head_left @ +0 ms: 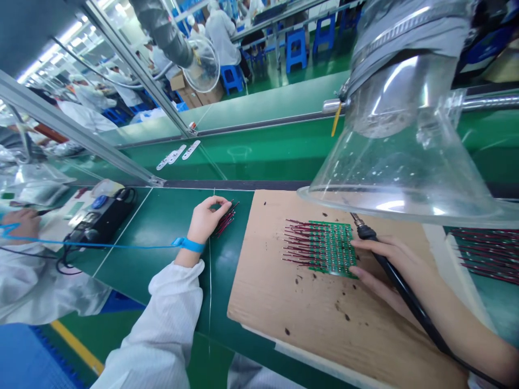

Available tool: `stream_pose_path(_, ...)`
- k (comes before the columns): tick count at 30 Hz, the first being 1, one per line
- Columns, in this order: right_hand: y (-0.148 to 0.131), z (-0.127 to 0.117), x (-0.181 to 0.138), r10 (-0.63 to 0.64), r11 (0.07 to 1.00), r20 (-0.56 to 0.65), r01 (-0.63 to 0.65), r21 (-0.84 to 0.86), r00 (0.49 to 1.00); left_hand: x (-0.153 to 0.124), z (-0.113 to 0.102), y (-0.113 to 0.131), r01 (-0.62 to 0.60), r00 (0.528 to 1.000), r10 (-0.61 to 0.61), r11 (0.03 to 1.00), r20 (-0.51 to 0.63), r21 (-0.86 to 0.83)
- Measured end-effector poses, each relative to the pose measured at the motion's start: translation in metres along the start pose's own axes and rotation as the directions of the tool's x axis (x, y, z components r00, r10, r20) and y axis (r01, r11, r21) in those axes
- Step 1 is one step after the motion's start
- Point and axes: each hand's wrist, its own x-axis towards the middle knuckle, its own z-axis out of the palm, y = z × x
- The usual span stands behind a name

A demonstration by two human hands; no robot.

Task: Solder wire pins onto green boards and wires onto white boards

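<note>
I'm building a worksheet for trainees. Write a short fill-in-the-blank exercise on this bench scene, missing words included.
The cord-tethered wristband worn below the bare left hand is coloured ____.
The slim black-handled soldering iron is in the ____.
On the green rectangular circuit-board panel, thin dark-red wires extend past the ____ edge as pictured.

Missing words: blue; right hand; left.

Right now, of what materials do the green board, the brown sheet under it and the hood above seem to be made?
Green board: probably rigid circuit-board laminate, with shiny, metal-like dots; its exact base is unclear.
Brown sheet: likely cardboard, matte and tan, with dark marks.
Hood: probably clear, glossy plastic, as green shows through it and bright reflections lie on it; glass is possible.
</note>
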Motion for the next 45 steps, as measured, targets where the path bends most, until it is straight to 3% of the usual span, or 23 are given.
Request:
stream_pose_path(3,-0.003,-0.002,0.003,0.017,1.0,-0.083,-0.016,0.012,0.996,-0.012,0.007,0.023,-0.025,0.998,0.03,0.996,0.052,-0.083)
stream_pose_path(5,-0.006,-0.008,0.004,0.034,0.999,-0.101,-0.034,0.0,0.994,-0.023,0.018,0.048,-0.113,0.982,0.131,0.985,0.138,-0.128)
stream_pose_path(8,-0.01,-0.016,0.001,0.099,0.994,-0.175,-0.104,-0.018,0.98,-0.037,0.039,0.092,-0.336,0.888,0.359,0.933,0.288,-0.126)
stream_pose_path(10,-0.011,-0.02,-0.002,0.141,0.989,-0.199,-0.147,-0.016,0.97,-0.04,0.049,0.115,-0.46,0.821,0.47,0.881,0.325,-0.112)
stream_pose_path(12,-0.009,-0.021,-0.004,0.166,0.986,-0.196,-0.168,0.002,0.967,-0.037,0.053,0.123,-0.508,0.808,0.508,0.857,0.3,-0.084)
stream_pose_path(15,-0.006,-0.023,-0.007,0.2,0.98,-0.2,-0.2,0.019,0.959,-0.026,0.042,0.102,-0.419,0.893,0.405,0.907,0.196,0.037)
stream_pose_path(17,-0.005,-0.024,-0.007,0.223,0.974,-0.208,-0.226,0.011,0.952,-0.021,0.028,0.074,-0.264,0.962,0.253,0.959,0.104,0.106)
stream_pose_path(19,-0.007,-0.024,-0.006,0.242,0.969,-0.206,-0.247,0.003,0.948,-0.02,0.014,0.045,-0.12,0.992,0.115,0.985,0.043,0.126)
stream_pose_path(21,-0.011,-0.024,-0.005,0.263,0.963,-0.193,-0.27,-0.006,0.945,-0.021,0.005,0.024,-0.072,0.997,0.07,0.986,0.018,0.152)
stream_pose_path(24,-0.015,-0.021,-0.004,0.26,0.964,-0.173,-0.266,-0.016,0.95,-0.023,0.003,0.011,-0.119,0.992,0.124,0.972,-0.014,0.205)
stream_pose_path(28,-0.013,-0.019,-0.004,0.241,0.969,-0.158,-0.246,-0.009,0.957,-0.021,0.006,0.015,-0.139,0.986,0.155,0.965,-0.055,0.224)
stream_pose_path(32,-0.01,-0.02,-0.003,0.272,0.962,-0.15,-0.274,0.008,0.951,-0.022,0.009,0.034,-0.182,0.983,0.182,0.967,0.013,0.176)
stream_pose_path(34,-0.011,-0.019,-0.004,0.276,0.961,-0.161,-0.273,0.038,0.948,-0.028,0.017,0.053,-0.284,0.957,0.275,0.95,0.089,0.127)
stream_pose_path(36,-0.011,-0.017,-0.005,0.281,0.957,-0.19,-0.261,0.123,0.941,-0.037,0.029,0.08,-0.409,0.9,0.39,0.911,0.196,0.062)
stream_pose_path(39,-0.011,-0.014,-0.006,0.314,0.928,-0.221,-0.25,0.277,0.923,-0.05,0.05,0.126,-0.517,0.743,0.497,0.852,0.448,-0.087)
stream_pose_path(41,-0.01,-0.014,-0.005,0.335,0.915,-0.226,-0.259,0.308,0.914,-0.054,0.063,0.15,-0.563,0.636,0.543,0.813,0.549,-0.151)
stream_pose_path(43,-0.01,-0.015,-0.004,0.332,0.918,-0.229,-0.258,0.301,0.915,-0.051,0.075,0.162,-0.597,0.613,0.575,0.786,0.541,-0.159)
stream_pose_path(45,-0.01,-0.016,-0.003,0.321,0.922,-0.223,-0.25,0.294,0.921,-0.047,0.086,0.161,-0.593,0.648,0.585,0.789,0.487,-0.158)
